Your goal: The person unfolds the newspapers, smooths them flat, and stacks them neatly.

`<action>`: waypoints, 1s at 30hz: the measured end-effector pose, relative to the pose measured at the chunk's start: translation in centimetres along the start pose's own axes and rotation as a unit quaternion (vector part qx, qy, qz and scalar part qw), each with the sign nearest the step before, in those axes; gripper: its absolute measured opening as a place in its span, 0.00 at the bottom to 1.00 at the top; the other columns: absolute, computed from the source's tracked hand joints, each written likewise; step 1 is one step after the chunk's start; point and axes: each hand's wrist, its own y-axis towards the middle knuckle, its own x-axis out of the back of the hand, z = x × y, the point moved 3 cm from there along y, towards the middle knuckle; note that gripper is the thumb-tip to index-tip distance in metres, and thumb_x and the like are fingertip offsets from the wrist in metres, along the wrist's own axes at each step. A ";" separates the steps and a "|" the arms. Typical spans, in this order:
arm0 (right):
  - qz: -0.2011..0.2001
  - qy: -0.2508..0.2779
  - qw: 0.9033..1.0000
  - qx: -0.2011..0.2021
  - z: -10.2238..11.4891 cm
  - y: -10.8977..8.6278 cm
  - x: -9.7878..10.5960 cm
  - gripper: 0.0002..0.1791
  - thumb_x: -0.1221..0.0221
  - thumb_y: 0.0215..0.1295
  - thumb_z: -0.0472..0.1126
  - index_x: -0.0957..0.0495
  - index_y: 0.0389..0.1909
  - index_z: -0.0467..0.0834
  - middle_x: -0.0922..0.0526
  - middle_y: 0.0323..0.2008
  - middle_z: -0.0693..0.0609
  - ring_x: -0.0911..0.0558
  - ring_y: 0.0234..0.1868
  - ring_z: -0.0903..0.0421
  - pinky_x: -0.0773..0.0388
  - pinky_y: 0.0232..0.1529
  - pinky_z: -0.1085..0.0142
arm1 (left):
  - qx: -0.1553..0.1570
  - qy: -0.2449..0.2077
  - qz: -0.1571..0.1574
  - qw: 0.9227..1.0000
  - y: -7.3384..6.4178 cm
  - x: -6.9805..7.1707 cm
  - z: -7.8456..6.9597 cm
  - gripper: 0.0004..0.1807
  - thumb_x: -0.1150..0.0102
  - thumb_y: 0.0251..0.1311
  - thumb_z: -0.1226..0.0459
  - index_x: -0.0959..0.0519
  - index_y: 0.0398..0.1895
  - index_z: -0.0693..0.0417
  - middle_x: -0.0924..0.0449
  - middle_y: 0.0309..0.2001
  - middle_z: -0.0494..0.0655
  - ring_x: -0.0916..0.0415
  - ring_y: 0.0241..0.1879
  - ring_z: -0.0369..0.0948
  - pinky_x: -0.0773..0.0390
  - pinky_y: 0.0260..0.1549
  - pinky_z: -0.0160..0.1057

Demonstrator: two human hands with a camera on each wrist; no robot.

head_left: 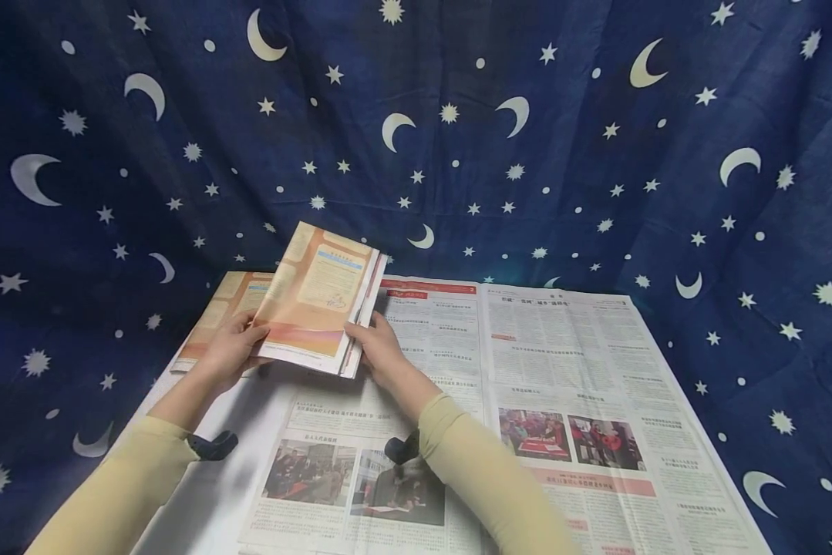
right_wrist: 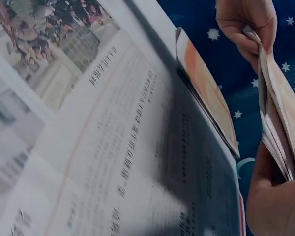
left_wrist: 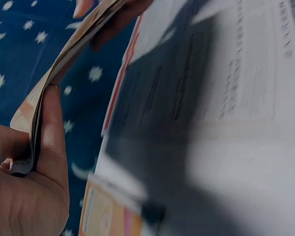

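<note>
A folded newspaper (head_left: 318, 297) with an orange printed page is held up, tilted, above the table. My left hand (head_left: 228, 351) pinches its lower left edge, thumb on the printed face. At the lower right edge my right hand (head_left: 381, 351) grips it, thumb in front and fingers behind. Seen edge-on in the left wrist view, the folded newspaper (left_wrist: 64, 59) shows several thin layers. Its layers fan slightly apart in the right wrist view. Another folded newspaper (head_left: 210, 308) with similar orange print lies behind my left hand, partly covered by the held one.
An opened newspaper (head_left: 561, 370) with text and photos spreads over the middle and right of the white table (head_left: 200, 462). A dark blue curtain (head_left: 457, 116) with moons and stars hangs behind and at both sides. Dark wrist mounts (head_left: 212, 445) sit by the sleeves.
</note>
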 end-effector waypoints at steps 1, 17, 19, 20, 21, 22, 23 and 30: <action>-0.006 -0.012 1.000 0.003 0.1 0.0 0.3 0.45 0.37 0.69 0.47 0.48 0.80 0.40 0.19 0.56 0.46 0.15 0.53 0.51 0.17 0.52 0.61 | 0.002 0.001 0.002 1.000 -0.1 -0.5 0.1 0.32 0.61 0.81 0.67 0.57 0.80 0.68 0.38 0.67 0.74 0.18 0.42 0.31 0.14 0.40 0.39; -0.065 -0.176 0.982 0.028 1.0 -1.9 7.7 0.35 0.41 0.70 0.39 0.40 0.76 0.40 0.17 0.56 0.44 0.14 0.50 0.53 0.16 0.49 0.61 | 0.050 0.089 0.056 0.993 0.7 -6.2 0.8 0.34 0.53 0.78 0.61 0.49 0.80 0.61 0.27 0.65 0.63 0.21 0.57 0.50 0.20 0.53 0.49; -0.073 -0.186 0.979 0.026 1.2 -2.4 8.9 0.36 0.41 0.70 0.38 0.41 0.76 0.40 0.18 0.58 0.43 0.14 0.51 0.51 0.16 0.49 0.61 | 0.043 0.100 0.065 0.992 0.9 -7.1 0.7 0.34 0.52 0.77 0.61 0.49 0.81 0.58 0.27 0.66 0.63 0.22 0.58 0.52 0.21 0.55 0.53; -0.077 -0.192 0.978 0.026 1.3 -2.7 9.5 0.36 0.40 0.70 0.38 0.41 0.77 0.40 0.19 0.59 0.42 0.14 0.51 0.51 0.16 0.50 0.60 | 0.040 0.106 0.069 0.991 1.1 -7.7 0.8 0.35 0.51 0.77 0.62 0.49 0.81 0.57 0.27 0.66 0.63 0.22 0.58 0.53 0.21 0.56 0.55; -0.081 -0.196 0.977 0.025 1.4 -3.1 10.1 0.36 0.40 0.70 0.38 0.41 0.77 0.40 0.19 0.60 0.41 0.15 0.52 0.50 0.16 0.50 0.60 | 0.035 0.113 0.073 0.990 1.1 -8.3 0.8 0.36 0.50 0.76 0.62 0.50 0.82 0.56 0.28 0.66 0.64 0.21 0.58 0.53 0.20 0.55 0.55; -0.082 -0.202 0.976 0.024 1.5 -3.4 10.7 0.37 0.40 0.70 0.38 0.42 0.77 0.40 0.20 0.60 0.41 0.15 0.53 0.50 0.16 0.51 0.59 | 0.032 0.119 0.076 0.989 1.2 -8.9 0.9 0.36 0.49 0.76 0.63 0.50 0.82 0.55 0.27 0.66 0.64 0.21 0.56 0.53 0.19 0.53 0.54; -0.083 -0.206 0.975 0.024 1.5 -3.7 11.4 0.37 0.40 0.70 0.38 0.42 0.77 0.40 0.20 0.61 0.40 0.15 0.53 0.49 0.16 0.51 0.59 | 0.028 0.124 0.083 0.988 1.2 -9.5 1.0 0.37 0.48 0.75 0.64 0.51 0.82 0.55 0.26 0.65 0.64 0.20 0.54 0.52 0.18 0.51 0.53; -0.082 -0.233 0.969 0.004 1.0 -6.5 16.1 0.35 0.42 0.72 0.40 0.42 0.77 0.45 0.17 0.56 0.44 0.13 0.48 0.50 0.15 0.45 0.59 | 0.038 0.101 0.118 0.987 0.9 -14.2 2.1 0.34 0.44 0.72 0.68 0.44 0.77 0.59 0.19 0.54 0.59 0.14 0.44 0.48 0.14 0.42 0.46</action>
